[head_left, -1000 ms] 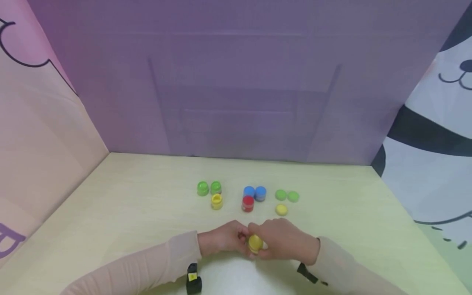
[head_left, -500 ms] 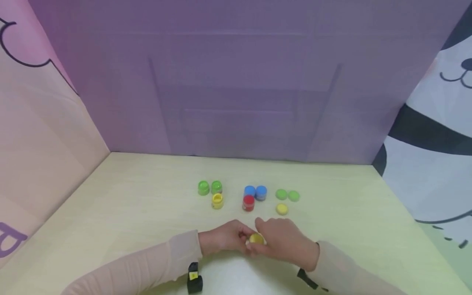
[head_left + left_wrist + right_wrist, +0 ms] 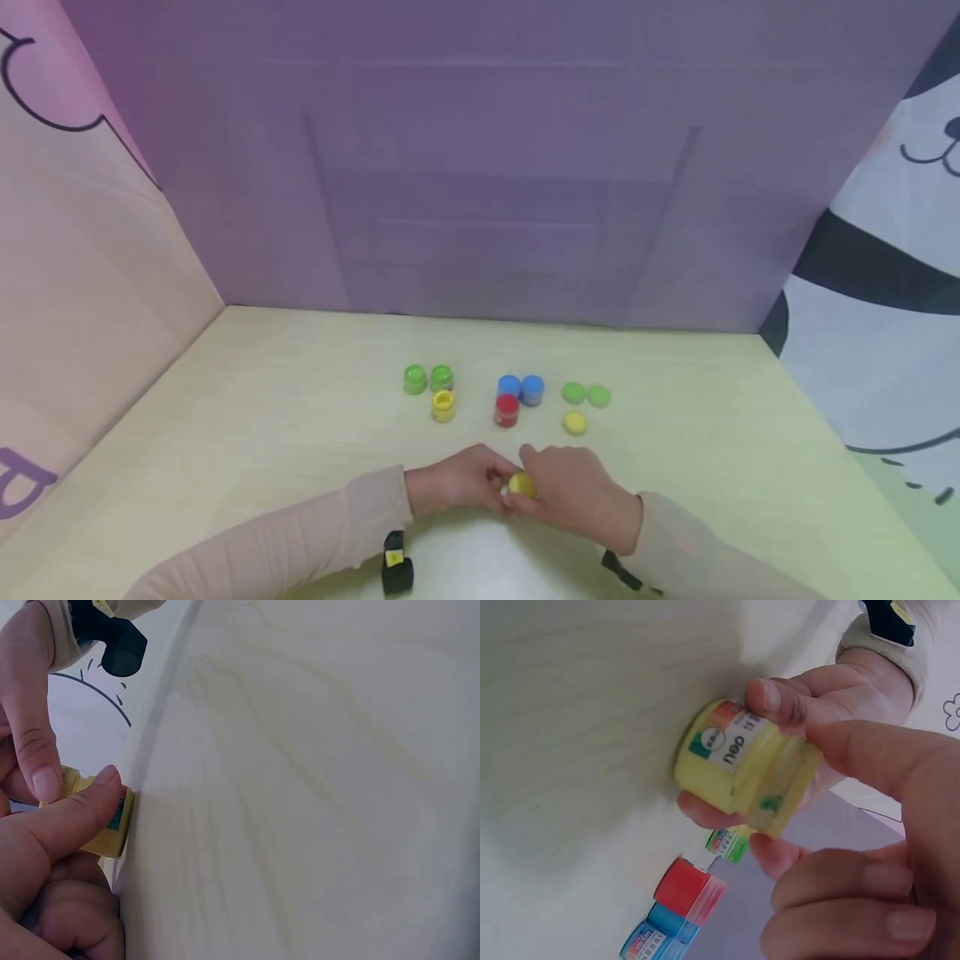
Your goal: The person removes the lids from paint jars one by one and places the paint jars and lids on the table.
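Purple panel [image 3: 480, 167], far side; pale wood-grain table [image 3: 315, 383] before it.

Left hand [image 3: 463, 483]: thumb and fingers curled, pinching one yellow deli jar [image 3: 731, 754], tilted, near centre. Right hand [image 3: 581, 492]: partly curled about the jar's rim [image 3: 793, 791], thumb against it; index contact not certain.

Change within the last second: right index, at the jar's far edge earlier, now stands raised beyond it. Probably a regrip partway through twisting, work on this jar unfinished. Whether its top has loosened: cannot tell.

Beyond the hands, left: two green jars [image 3: 415, 379]; one second yellow jar [image 3: 443, 407], nearer; apparently uncapped. Centre: two blue jars [image 3: 532, 390]; one red jar [image 3: 507, 411], nearer. Right: two green lids [image 3: 573, 392]; one yellow lid [image 3: 575, 423], nearer.
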`<action>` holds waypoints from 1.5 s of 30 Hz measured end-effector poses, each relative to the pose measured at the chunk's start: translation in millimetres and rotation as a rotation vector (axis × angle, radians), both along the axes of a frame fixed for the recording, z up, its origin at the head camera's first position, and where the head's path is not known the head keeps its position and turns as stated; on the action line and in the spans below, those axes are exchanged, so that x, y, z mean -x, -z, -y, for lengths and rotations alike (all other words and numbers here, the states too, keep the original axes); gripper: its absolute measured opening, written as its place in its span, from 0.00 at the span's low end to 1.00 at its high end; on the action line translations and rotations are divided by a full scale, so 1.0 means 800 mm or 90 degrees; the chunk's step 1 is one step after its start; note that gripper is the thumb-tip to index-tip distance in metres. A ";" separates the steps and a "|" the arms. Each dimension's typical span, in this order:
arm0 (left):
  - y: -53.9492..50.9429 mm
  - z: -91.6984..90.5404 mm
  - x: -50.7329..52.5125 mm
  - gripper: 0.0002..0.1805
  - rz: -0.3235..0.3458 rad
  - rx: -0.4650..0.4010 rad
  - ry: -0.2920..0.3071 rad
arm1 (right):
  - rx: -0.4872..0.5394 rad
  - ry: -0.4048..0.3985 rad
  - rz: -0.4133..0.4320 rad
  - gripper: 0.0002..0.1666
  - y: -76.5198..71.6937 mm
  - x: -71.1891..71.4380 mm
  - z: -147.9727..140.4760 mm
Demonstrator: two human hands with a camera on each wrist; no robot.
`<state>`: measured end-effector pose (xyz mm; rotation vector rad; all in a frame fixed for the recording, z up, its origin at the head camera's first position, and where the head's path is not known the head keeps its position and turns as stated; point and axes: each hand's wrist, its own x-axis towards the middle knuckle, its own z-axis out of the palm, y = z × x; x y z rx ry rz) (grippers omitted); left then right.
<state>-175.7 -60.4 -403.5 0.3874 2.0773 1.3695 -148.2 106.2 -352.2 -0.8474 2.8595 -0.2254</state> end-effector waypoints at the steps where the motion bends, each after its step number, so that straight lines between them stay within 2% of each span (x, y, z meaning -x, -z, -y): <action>1: 0.000 0.000 0.000 0.18 -0.001 0.000 0.000 | -0.002 -0.003 0.005 0.24 -0.001 0.000 0.000; 7: 0.001 0.002 0.000 0.17 -0.005 0.003 0.003 | 0.008 -0.043 0.033 0.19 -0.006 0.003 -0.004; 16: 0.001 0.003 0.001 0.13 -0.013 0.014 0.010 | 0.030 -0.122 0.022 0.14 -0.008 0.006 -0.013; 21: 0.000 0.002 -0.001 0.13 -0.004 0.013 -0.002 | 0.037 -0.164 0.019 0.10 -0.009 0.008 -0.016; 26: 0.000 0.002 0.000 0.12 0.001 0.009 0.001 | 0.039 -0.189 -0.001 0.12 -0.009 0.009 -0.018; 30: 0.000 0.003 0.001 0.12 -0.003 0.009 0.008 | 0.043 -0.163 -0.009 0.14 -0.008 0.008 -0.018; 37: 0.001 0.003 0.002 0.18 -0.004 0.006 0.002 | 0.014 -0.044 -0.017 0.27 -0.005 0.000 -0.011; 41: 0.003 0.002 0.002 0.18 0.004 0.015 -0.009 | 0.012 0.002 0.013 0.26 -0.001 -0.003 -0.006; 45: 0.004 0.001 0.003 0.19 0.005 0.013 -0.007 | 0.009 0.018 0.026 0.24 -0.001 -0.004 -0.004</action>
